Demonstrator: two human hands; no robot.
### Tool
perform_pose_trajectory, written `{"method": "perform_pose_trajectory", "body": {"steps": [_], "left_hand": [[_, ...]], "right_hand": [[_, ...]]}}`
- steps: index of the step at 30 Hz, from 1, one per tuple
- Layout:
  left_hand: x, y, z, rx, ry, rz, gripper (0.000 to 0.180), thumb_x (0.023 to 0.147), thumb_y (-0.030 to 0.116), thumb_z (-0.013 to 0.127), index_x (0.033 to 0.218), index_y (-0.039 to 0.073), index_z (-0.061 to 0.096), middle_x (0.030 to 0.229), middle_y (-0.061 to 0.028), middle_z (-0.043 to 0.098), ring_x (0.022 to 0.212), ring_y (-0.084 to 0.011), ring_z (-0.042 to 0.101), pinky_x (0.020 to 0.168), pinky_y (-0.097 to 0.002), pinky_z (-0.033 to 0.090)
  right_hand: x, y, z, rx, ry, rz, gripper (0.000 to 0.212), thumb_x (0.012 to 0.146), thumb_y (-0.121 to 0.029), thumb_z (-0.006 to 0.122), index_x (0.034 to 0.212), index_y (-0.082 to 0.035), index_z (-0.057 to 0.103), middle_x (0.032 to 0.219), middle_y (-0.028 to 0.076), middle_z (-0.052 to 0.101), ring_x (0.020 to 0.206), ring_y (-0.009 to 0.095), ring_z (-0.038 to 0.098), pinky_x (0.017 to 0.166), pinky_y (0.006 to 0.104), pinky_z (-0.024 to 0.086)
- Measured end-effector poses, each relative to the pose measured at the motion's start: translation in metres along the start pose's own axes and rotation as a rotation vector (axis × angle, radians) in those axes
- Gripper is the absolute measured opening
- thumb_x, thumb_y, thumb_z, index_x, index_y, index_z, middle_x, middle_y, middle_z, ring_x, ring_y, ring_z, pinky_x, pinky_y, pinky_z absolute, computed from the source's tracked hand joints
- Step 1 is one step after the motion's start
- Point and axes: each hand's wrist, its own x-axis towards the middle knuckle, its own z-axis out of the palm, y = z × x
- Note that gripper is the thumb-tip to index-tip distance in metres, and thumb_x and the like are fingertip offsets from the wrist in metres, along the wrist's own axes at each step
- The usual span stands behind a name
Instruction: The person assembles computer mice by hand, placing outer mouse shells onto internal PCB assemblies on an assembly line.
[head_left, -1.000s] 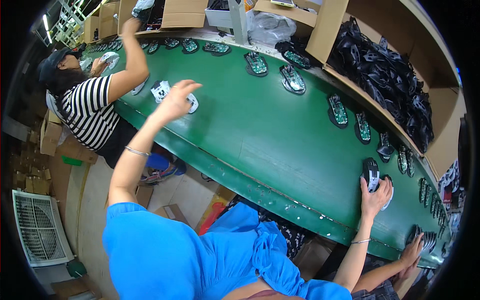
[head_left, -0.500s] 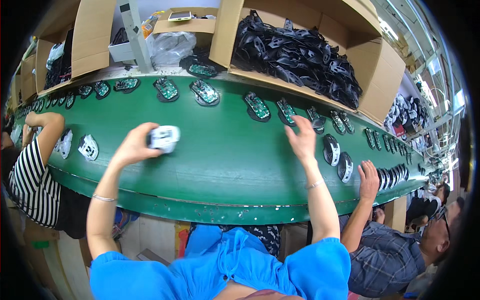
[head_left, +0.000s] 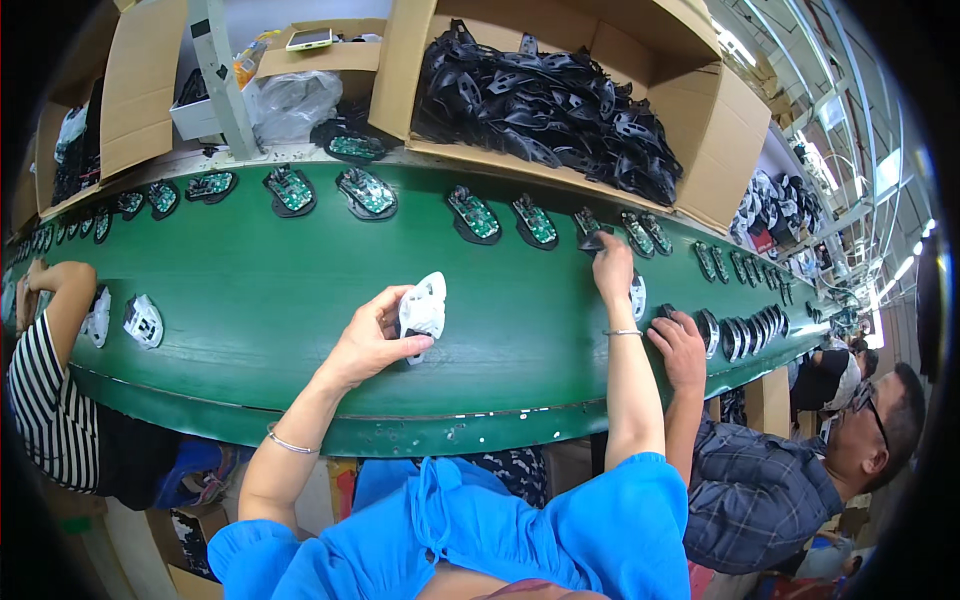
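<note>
Shell [head_left: 424, 308], white, long axis near-far, clasped in left hand [head_left: 372, 338], well left of right hand [head_left: 613, 272]; right fingertips at dark part [head_left: 591, 242], cannot tell if pinching.

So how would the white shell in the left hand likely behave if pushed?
The white shell is probably stiff, its moulded curves unbent in the left hand. It seems light, since that hand alone holds it up. Its rounded outline could make it rock on the smooth-looking green bench.
</note>
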Motion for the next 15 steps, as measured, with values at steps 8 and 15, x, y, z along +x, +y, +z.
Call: {"method": "perform_pose_trajectory", "body": {"steps": [8, 15], "left_hand": [[-0.004, -0.009, 0.013, 0.015, 0.009, 0.029, 0.06, 0.074, 0.008, 0.077, 0.125, 0.0, 0.047, 0.112, -0.005, 0.057, 0.103, -0.0132, 0.054, 0.091, -0.0296, 0.044], [-0.014, -0.015, 0.014, 0.028, 0.034, 0.048, 0.062, 0.078, 0.015, 0.072, 0.131, 0.003, 0.042, 0.106, -0.0064, 0.057, 0.098, -0.0162, 0.057, 0.086, -0.0318, 0.047]], "right_hand": [[-0.01, 0.004, -0.018, -0.163, 0.055, -0.125, 0.022, 0.082, -0.008, 0.057, 0.1, -0.009, 0.068, 0.088, 0.011, 0.062, 0.087, 0.029, 0.06, 0.074, 0.042, 0.048], [0.012, 0.009, -0.032, -0.413, -0.11, -0.273, 0.018, 0.081, -0.011, 0.055, 0.093, -0.009, 0.068, 0.09, 0.008, 0.059, 0.092, 0.026, 0.058, 0.075, 0.0442, 0.045]]}}
